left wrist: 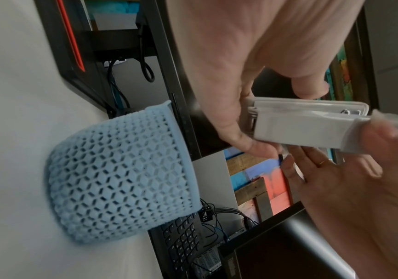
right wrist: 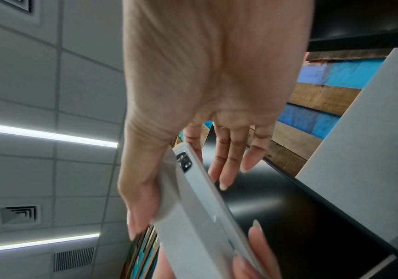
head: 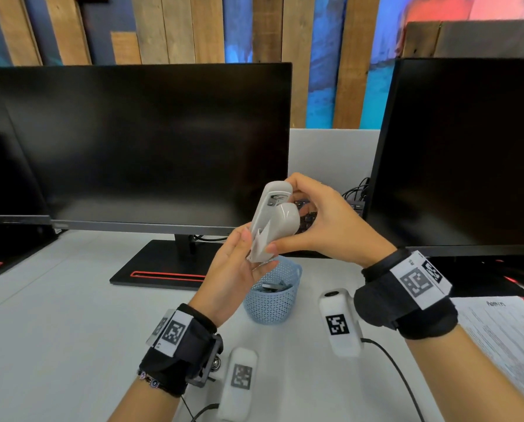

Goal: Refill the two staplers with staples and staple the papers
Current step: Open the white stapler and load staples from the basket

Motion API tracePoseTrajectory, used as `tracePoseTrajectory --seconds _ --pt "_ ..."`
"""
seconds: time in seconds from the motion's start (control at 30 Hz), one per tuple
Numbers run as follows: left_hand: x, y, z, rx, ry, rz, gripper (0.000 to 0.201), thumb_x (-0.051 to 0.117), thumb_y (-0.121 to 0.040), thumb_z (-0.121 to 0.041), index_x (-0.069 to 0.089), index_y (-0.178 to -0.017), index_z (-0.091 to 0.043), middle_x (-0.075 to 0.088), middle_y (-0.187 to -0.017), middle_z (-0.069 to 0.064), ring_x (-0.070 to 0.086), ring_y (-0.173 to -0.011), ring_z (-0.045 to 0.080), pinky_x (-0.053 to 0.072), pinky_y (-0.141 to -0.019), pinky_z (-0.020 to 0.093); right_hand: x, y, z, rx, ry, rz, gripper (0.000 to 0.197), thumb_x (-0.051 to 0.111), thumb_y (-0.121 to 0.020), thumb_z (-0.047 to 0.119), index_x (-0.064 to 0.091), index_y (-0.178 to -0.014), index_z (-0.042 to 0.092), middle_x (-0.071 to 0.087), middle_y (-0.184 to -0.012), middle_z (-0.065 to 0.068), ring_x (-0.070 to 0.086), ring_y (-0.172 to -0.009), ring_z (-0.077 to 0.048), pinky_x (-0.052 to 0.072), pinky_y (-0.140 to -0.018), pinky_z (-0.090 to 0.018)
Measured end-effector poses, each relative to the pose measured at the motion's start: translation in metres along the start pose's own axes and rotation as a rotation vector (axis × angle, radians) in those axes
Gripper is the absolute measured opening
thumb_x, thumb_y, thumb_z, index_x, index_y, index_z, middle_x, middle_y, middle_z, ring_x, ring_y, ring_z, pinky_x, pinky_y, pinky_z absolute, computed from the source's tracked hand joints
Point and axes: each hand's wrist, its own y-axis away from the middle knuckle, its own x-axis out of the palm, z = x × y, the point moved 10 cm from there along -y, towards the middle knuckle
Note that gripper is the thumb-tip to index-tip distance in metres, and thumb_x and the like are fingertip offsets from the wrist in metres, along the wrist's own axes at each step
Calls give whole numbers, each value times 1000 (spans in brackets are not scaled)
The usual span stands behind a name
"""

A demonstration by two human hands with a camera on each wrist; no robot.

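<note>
Both hands hold the white stapler [head: 271,222] up above the blue basket [head: 273,303]: the left hand [head: 239,269] has its grip round the lower end, the right hand [head: 321,220] clasps the top. Papers [head: 510,345] lie on the surface at right.

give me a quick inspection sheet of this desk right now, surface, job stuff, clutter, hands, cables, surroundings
surface: pale grey desk, bare at left.
job's things: white plastic stapler held in the air above the light blue woven basket, which holds dark small items; printed paper sheets at right edge; second stapler not seen.
clutter: nothing seen.
hands: left hand holds the stapler's lower end; right hand grips its upper end.
cables: black cables behind the black keyboard.
surroundings: two black monitors, both dark; painted wood plank wall.
</note>
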Motion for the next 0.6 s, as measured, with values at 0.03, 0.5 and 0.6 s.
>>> tracePoseTrajectory --seconds 0.03,0.5,0.6 --pt "1 0 1 -5 7 6 46 46 -88 -40 54 -127 -17 63 -120 9 65 -97 17 57 -85 29 -1 1 1 11 -42 -10 57 88 -65 27 54 -110 19 64 -107 6 63 -102 -11 56 -87 -34" --pt "91 18 4 10 -464 250 32 62 -88 -3 58 -117 -16 73 -104 4 71 -83 21 58 -76 32 -20 58 -9 307 -273 -56 55 75 -79 31 48 -127 28 71 -112 9 68 -102 -12 58 -71 -22" --pt "123 29 -2 4 -499 296 35 61 -90 -8 55 -123 -18 72 -104 3 71 -83 19 59 -77 33 -36 80 -5 334 -232 -91 51 74 -77 34 51 -121 25 70 -109 3 68 -98 -15 57 -67 -21"
